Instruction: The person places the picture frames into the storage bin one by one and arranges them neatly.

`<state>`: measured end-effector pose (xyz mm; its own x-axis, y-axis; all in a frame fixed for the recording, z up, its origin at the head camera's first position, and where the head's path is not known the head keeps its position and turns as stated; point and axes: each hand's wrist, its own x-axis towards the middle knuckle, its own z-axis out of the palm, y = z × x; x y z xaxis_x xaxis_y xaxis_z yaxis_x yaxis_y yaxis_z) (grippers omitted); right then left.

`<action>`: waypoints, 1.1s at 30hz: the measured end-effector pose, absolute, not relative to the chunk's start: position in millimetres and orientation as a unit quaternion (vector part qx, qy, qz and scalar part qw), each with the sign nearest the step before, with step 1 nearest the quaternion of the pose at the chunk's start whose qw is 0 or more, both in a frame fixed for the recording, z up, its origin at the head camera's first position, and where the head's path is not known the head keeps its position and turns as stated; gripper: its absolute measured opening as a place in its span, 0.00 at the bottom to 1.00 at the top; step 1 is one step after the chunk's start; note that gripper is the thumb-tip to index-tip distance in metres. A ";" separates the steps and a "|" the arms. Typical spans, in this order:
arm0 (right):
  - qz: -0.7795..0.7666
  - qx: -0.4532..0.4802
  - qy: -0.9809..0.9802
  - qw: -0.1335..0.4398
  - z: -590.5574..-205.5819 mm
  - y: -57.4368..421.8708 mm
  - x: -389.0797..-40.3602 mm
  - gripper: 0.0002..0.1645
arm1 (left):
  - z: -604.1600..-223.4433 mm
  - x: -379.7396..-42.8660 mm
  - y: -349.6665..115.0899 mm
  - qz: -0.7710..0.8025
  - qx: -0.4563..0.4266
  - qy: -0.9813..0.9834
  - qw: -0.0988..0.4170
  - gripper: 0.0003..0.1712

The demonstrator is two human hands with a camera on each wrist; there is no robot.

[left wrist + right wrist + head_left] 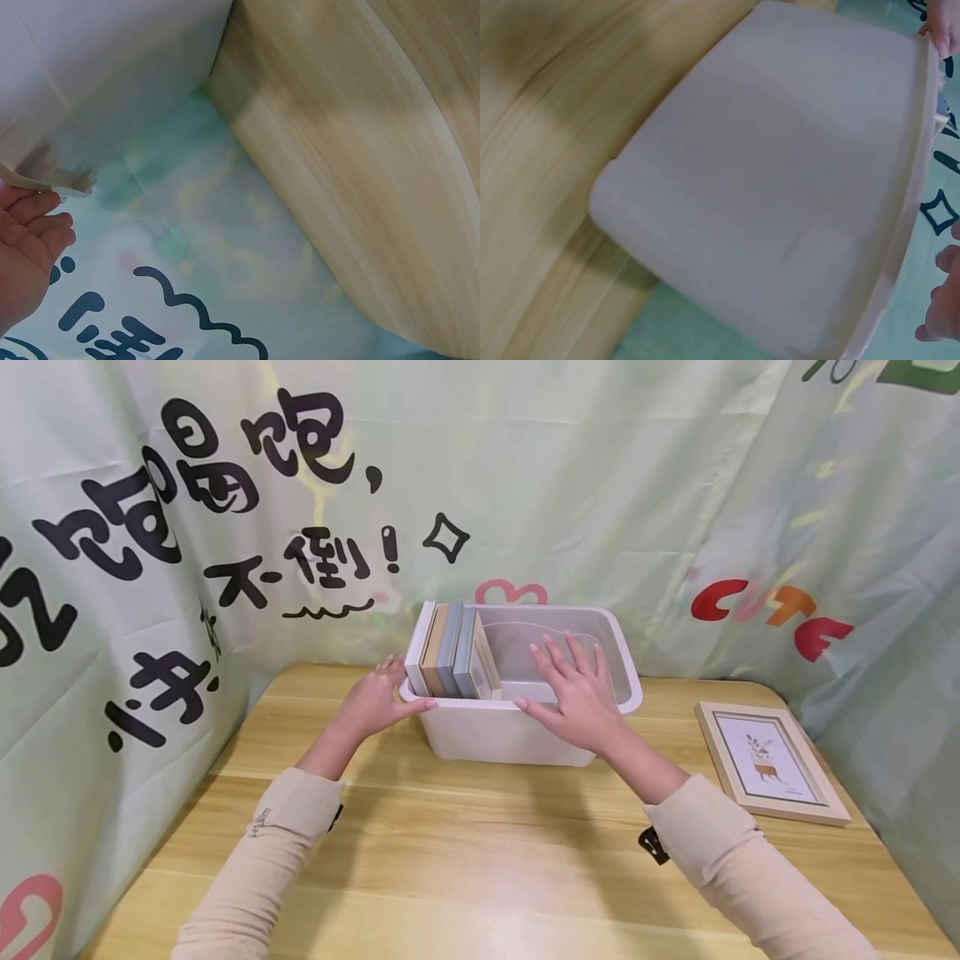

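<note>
A white plastic bin (510, 735) stands on the table, and several picture frames (453, 652) are packed upright against its left end. My left hand (371, 700) grips the bin's left rim, thumb along the front corner. In the left wrist view, the fingers of that left hand (34, 240) curl under the rim's handle. Over the right half of the bin is my right hand (577, 702), fingers spread, thumb near the front rim. The right wrist view has the bin's front wall (765, 165), with part of my right hand (946, 296) beyond its rim.
On the wooden table (480, 860), a light wood picture frame (772, 760) with a potted-plant print lies flat at the right. A printed curtain (600, 485) hangs close behind the bin and along both sides.
</note>
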<state>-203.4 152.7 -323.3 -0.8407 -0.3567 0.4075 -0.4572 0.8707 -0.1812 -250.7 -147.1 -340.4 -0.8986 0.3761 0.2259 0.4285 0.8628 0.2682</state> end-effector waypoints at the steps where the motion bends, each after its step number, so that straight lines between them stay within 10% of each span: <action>1: 0.134 0.213 -0.951 0.181 -323.9 154.7 -202.7 0.46 | -340.4 -250.5 -147.7 -0.158 -0.209 -0.962 0.082 0.49; 33: 0.104 0.118 -0.978 0.136 -328.6 238.4 -177.5 0.55 | -340.3 -251.7 -150.5 -0.154 -0.213 -0.962 0.075 0.49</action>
